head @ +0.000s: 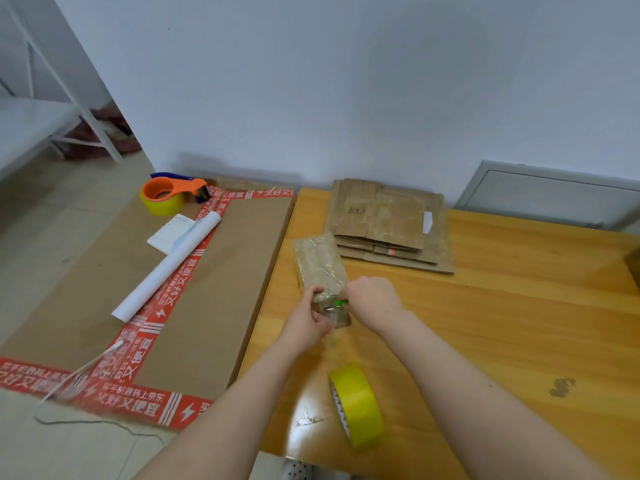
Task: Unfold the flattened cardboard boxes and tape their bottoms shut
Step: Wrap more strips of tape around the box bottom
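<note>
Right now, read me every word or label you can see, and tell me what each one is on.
"又好又便宜": on the red tape of the big cardboard box, repeated along it.
"手机数码上京东": smaller line on the same red tape; the character before it is blurred.
Print on the white card: too small to read.
Dark marks on the flattened boxes: too blurred to read.

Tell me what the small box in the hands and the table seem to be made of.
The small box: brown cardboard, matte, wrapped in glossy clear tape that glints and wrinkles. The table: wood or wood-look laminate, orange-brown with grain streaks and light sheen.
</note>
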